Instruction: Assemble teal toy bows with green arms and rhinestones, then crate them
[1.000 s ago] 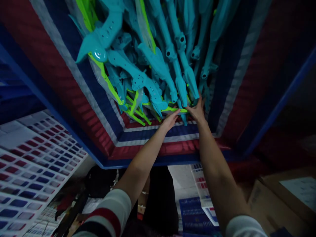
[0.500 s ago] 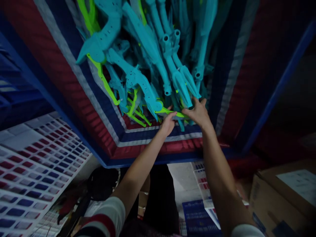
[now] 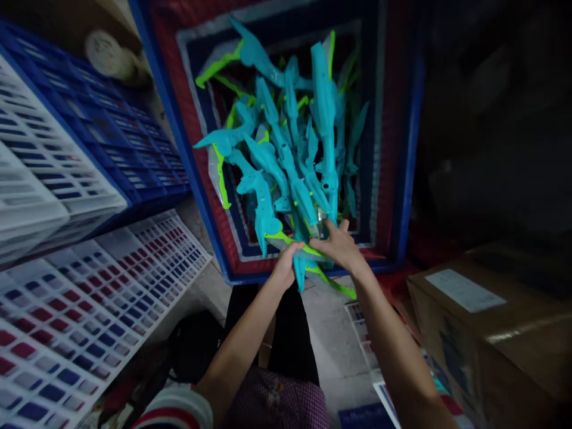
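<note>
- Two bare hands reach forward over the near edge of a blue-rimmed bin [image 3: 412, 149], the forearms slanting inward from below.
- Left hand [image 3: 283, 269]: curled at the near edge, thumb on top, closed on one lime-green strip [image 3: 282, 236].
- Right hand [image 3: 340, 245]: beside it, nearer the near-right corner, thumb spread well away from the fingers among the part ends; whether it grips any of them, I cannot tell.
- Between the hands, one turquoise tip [image 3: 300, 275] points down across the near edge; a second lime-green strip [image 3: 328, 277] sticks out over that edge below the right hand.
- Turquoise moulded plastic parts [image 3: 325, 107] lie heaped in the bin, more than ten, overlapping too much for an exact count.
- Right of the bin: one cardboard box [image 3: 527, 298] bearing one white label [image 3: 465, 289].
</note>
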A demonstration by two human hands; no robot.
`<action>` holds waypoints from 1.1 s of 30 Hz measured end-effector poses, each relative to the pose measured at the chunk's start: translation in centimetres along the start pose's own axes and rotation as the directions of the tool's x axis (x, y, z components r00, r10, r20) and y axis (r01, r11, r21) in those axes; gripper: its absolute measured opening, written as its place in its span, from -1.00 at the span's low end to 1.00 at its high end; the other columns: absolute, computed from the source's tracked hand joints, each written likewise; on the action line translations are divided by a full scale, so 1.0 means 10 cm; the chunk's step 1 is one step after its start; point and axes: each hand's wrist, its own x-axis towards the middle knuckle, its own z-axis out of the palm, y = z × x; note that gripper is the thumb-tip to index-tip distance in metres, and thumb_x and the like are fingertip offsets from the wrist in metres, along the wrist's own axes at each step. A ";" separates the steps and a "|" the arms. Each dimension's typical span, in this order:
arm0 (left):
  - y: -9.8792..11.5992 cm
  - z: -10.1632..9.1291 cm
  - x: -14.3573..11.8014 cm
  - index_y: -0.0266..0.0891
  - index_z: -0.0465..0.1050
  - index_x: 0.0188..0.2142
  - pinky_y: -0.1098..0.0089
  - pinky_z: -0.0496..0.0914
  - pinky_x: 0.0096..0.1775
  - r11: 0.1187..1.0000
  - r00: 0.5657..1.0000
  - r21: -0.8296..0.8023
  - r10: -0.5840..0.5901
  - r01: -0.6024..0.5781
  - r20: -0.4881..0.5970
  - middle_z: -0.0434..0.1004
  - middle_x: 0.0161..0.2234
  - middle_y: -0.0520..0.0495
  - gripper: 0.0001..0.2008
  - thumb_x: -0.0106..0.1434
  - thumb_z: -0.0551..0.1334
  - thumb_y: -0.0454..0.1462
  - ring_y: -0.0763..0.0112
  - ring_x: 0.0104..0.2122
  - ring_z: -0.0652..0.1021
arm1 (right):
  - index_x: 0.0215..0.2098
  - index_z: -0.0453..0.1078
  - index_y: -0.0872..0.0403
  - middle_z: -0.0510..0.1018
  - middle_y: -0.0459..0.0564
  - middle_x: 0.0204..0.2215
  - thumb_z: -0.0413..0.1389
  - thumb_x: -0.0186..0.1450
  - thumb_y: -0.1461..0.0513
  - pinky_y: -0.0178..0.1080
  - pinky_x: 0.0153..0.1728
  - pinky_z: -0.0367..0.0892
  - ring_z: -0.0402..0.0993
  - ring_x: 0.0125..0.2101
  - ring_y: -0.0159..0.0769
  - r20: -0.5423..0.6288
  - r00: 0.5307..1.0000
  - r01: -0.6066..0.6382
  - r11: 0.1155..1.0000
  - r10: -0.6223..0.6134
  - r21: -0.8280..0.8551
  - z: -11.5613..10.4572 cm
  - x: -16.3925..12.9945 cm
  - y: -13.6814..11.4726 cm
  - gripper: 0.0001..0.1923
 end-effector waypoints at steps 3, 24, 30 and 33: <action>0.05 -0.01 -0.45 -0.20 0.46 -0.31 0.35 0.51 -0.23 1.000 0.999 -0.007 -0.008 0.008 0.042 0.60 -0.41 0.03 -0.63 -0.15 0.44 -0.23 0.23 -0.29 0.64 | 0.20 0.32 -0.02 0.24 0.13 0.04 0.15 0.10 -0.06 0.12 0.06 0.32 0.48 -0.03 0.12 0.019 1.000 -0.015 1.000 0.015 0.004 -0.19 -0.49 -0.21 -0.28; 0.05 -1.15 -3.59 -0.15 0.39 0.06 0.24 0.48 -0.09 0.951 0.999 0.309 0.010 -0.020 0.033 0.63 -0.17 -0.05 -0.30 -0.14 0.47 -0.23 0.15 -0.16 0.62 | 0.09 0.43 0.01 0.32 0.01 -0.15 0.07 0.17 0.15 -0.13 -0.03 0.27 0.36 -0.14 -0.14 -0.048 0.999 0.013 0.896 0.010 0.444 0.58 -3.79 -0.51 -0.49; 0.04 -1.60 -4.20 -0.12 0.43 0.01 0.21 0.48 -0.05 0.879 0.990 0.475 -0.023 -0.046 0.139 0.65 -0.19 -0.02 -0.36 -0.13 0.45 -0.23 0.09 -0.11 0.62 | 0.11 0.41 -0.01 0.28 -0.02 -0.19 0.10 0.20 0.15 -0.20 -0.11 0.25 0.36 -0.19 -0.19 -0.159 0.986 0.029 0.869 0.057 0.494 1.07 -4.61 -0.54 -0.51; 0.01 -1.78 -4.45 -0.12 0.48 -0.10 0.19 0.49 -0.05 0.824 0.978 0.565 -0.084 -0.040 0.191 0.66 -0.25 -0.01 -0.47 -0.14 0.44 -0.25 0.06 -0.11 0.63 | 0.07 0.43 0.02 0.32 -0.01 -0.20 0.08 0.22 0.12 -0.20 -0.10 0.26 0.39 -0.16 -0.16 -0.204 0.973 0.020 0.841 0.109 0.541 1.39 -4.98 -0.50 -0.55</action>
